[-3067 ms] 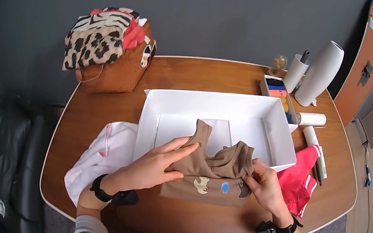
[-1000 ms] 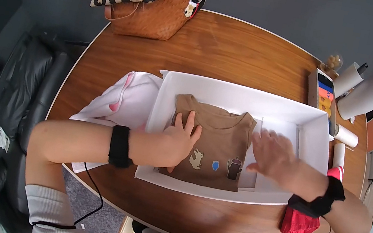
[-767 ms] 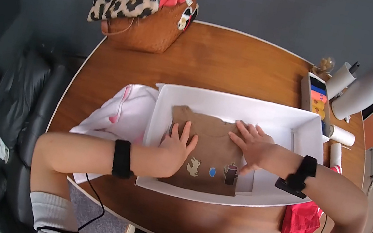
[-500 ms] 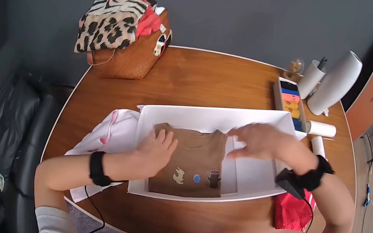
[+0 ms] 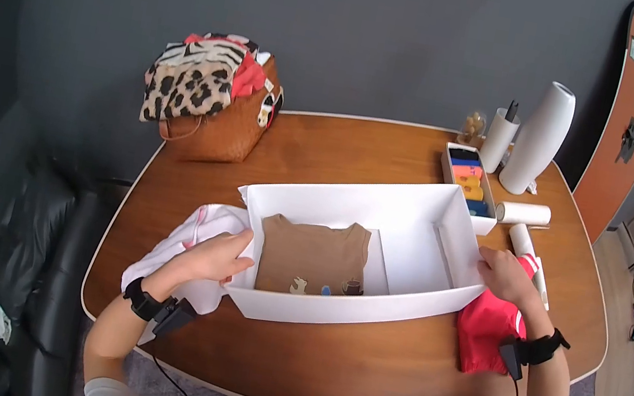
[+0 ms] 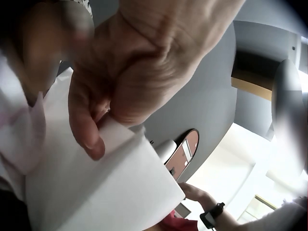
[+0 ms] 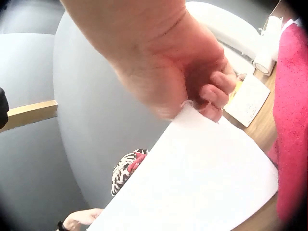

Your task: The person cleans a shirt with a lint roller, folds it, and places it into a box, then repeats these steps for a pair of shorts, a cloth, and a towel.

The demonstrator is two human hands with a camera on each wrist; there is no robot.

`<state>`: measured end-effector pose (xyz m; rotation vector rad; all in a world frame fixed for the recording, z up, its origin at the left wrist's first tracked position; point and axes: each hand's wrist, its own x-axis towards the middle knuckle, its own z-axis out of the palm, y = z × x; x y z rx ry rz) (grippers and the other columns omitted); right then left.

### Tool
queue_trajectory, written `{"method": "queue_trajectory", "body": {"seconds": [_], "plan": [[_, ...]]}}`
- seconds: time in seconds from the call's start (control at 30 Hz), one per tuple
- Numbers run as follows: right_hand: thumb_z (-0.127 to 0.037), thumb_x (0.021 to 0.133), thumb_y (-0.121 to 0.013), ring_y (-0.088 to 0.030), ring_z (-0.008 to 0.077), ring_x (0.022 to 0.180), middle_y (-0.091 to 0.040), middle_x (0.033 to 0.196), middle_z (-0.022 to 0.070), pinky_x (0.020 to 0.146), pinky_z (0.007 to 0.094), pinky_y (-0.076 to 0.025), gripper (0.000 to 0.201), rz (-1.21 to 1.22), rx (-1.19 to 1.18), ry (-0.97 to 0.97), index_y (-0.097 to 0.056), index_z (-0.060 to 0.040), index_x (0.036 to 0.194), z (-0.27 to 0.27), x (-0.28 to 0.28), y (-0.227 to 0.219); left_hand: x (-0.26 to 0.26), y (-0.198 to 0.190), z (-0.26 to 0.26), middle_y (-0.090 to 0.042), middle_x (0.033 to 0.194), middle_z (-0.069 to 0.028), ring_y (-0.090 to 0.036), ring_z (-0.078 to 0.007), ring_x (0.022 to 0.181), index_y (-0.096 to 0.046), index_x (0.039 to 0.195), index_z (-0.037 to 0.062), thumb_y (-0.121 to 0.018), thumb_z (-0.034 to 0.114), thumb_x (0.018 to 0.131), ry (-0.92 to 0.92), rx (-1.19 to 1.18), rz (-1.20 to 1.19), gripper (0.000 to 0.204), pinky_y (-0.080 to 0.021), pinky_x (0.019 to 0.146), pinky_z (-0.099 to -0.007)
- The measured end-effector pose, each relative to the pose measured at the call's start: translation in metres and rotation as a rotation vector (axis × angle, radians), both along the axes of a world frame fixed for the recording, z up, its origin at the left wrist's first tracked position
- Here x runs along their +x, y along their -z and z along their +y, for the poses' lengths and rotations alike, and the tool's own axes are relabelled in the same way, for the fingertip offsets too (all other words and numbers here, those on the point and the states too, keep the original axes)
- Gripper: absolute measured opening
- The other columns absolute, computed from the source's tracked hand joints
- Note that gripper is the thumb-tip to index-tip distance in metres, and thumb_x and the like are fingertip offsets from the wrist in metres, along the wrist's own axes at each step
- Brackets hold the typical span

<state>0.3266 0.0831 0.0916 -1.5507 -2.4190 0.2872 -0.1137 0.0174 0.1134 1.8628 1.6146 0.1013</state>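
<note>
The left hand [image 5: 215, 258] is pinching the left end of the white box [image 5: 340, 309] between thumb and fingers, while the right hand [image 5: 505, 275] is gripping the right end in curled fingers! Inside, the brown top [image 5: 311, 256] is lying flat toward the box's left end. Outside, a pink-trimmed white garment [image 5: 177, 245] is spreading toward the table's [image 5: 334, 388] left edge, a red garment [image 5: 486, 338] is lying near its right edge, and a brown bag [image 5: 217, 138] is occupying the far left corner.
</note>
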Motion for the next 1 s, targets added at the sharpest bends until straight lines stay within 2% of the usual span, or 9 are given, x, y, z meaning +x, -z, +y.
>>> {"method": "queue_trajectory", "body": {"seconds": [0.03,0.13,0.27,0.37,0.5,0.63,0.8,1.0], "plan": [[-0.008,0.075,-0.047,-0.053,0.0414,0.070,-0.054,0.069,0.0246,0.065,0.0459,-0.042,0.013,0.069,0.037,0.021,-0.051,0.0036,0.072,0.000,-0.002,-0.007,-0.019,0.025,0.009,-0.057,0.062,-0.0181,-0.057,-0.0222,0.045,-0.040,0.101,-0.0064,-0.051,0.011,0.081,0.245,0.547,0.019,0.029,-0.044,0.043,-0.0338],[-0.008,0.075,-0.047,-0.053,0.0412,0.071,-0.054,0.068,0.0252,0.064,0.0463,-0.042,0.012,0.194,0.092,0.063,-0.050,0.0036,0.073,0.021,0.000,-0.019,-0.024,0.005,0.030,-0.056,0.062,-0.0182,-0.056,-0.0228,0.045,-0.041,0.094,-0.0060,-0.052,0.009,0.081,0.035,0.458,-0.076,0.023,-0.044,0.042,-0.0343],[-0.007,0.076,-0.045,-0.054,0.0415,0.073,-0.055,0.071,0.0254,0.066,0.0457,-0.043,0.014,0.227,0.143,0.099,-0.052,0.0041,0.077,0.065,-0.016,-0.025,-0.035,-0.010,0.074,-0.057,0.065,-0.0200,-0.058,-0.0246,0.048,-0.040,0.086,-0.0051,-0.051,0.005,0.080,-0.080,0.519,-0.061,0.016,-0.044,0.039,-0.0351],[-0.006,0.076,-0.044,-0.054,0.0416,0.076,-0.055,0.074,0.0261,0.067,0.0455,-0.042,0.013,0.230,0.216,0.060,-0.052,0.0049,0.077,0.110,-0.027,-0.014,-0.041,-0.010,0.114,-0.056,0.069,-0.0214,-0.059,-0.0267,0.050,-0.038,0.084,-0.0045,-0.050,0.005,0.080,-0.075,0.587,-0.012,0.015,-0.045,0.038,-0.0347],[-0.006,0.076,-0.044,-0.054,0.0414,0.078,-0.055,0.077,0.0270,0.070,0.0449,-0.043,0.013,0.199,0.233,0.127,-0.052,0.0043,0.077,0.146,-0.034,-0.002,-0.042,0.009,0.149,-0.056,0.073,-0.0231,-0.060,-0.0288,0.051,-0.037,0.084,-0.0043,-0.050,0.004,0.080,-0.095,0.655,-0.010,0.016,-0.047,0.037,-0.0341],[-0.007,0.076,-0.045,-0.054,0.0414,0.080,-0.056,0.078,0.0266,0.073,0.0454,-0.042,0.014,0.202,0.225,0.151,-0.054,0.0034,0.081,0.158,-0.026,0.015,-0.036,0.017,0.159,-0.056,0.072,-0.0223,-0.059,-0.0285,0.051,-0.037,0.084,-0.0041,-0.049,0.004,0.080,-0.117,0.577,-0.049,0.016,-0.048,0.036,-0.0340],[-0.008,0.076,-0.046,-0.053,0.0421,0.084,-0.054,0.088,0.0276,0.075,0.0447,-0.042,0.015,0.196,0.160,0.181,-0.054,0.0031,0.083,0.150,-0.024,0.025,-0.037,0.027,0.163,-0.055,0.069,-0.0212,-0.058,-0.0270,0.049,-0.037,0.082,-0.0039,-0.049,0.004,0.081,-0.160,0.450,-0.152,0.015,-0.047,0.036,-0.0334],[-0.007,0.077,-0.046,-0.053,0.0411,0.084,-0.054,0.087,0.0275,0.075,0.0441,-0.041,0.015,0.208,0.150,0.190,-0.054,0.0028,0.084,0.154,-0.024,0.028,-0.036,0.040,0.165,-0.055,0.069,-0.0199,-0.059,-0.0248,0.050,-0.038,0.080,-0.0015,-0.054,0.006,0.080,-0.161,0.528,-0.205,0.018,-0.042,0.037,-0.0337]]}}
